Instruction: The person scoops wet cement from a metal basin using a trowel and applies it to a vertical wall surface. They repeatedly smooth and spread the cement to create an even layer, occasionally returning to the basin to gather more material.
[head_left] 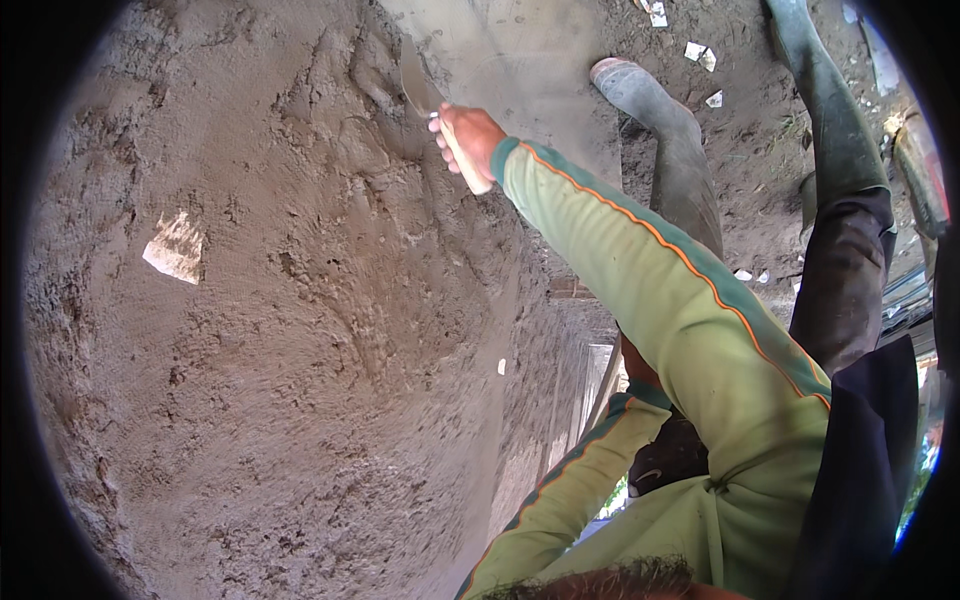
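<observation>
My right hand [473, 135] is closed round the pale wooden handle of a trowel [420, 88], at the top middle. The trowel's metal blade points up and away, at the edge where a rough wall coated in brown mortar [300, 300] meets a smooth grey surface [520, 70]. Whether the blade touches the mortar, I cannot tell. Ridges and lumps of mortar lie beside the blade. My left hand [637, 362] is mostly hidden behind my right arm; only a bit of skin near the cuff shows, so its fingers cannot be seen.
A pale bare patch [176, 248] shows on the wall at left. Grey rubber boots [645, 105] stand on the right, on dirt ground [745, 150] scattered with white fragments [700, 55]. Dark trouser legs [845, 280] rise beside my right arm.
</observation>
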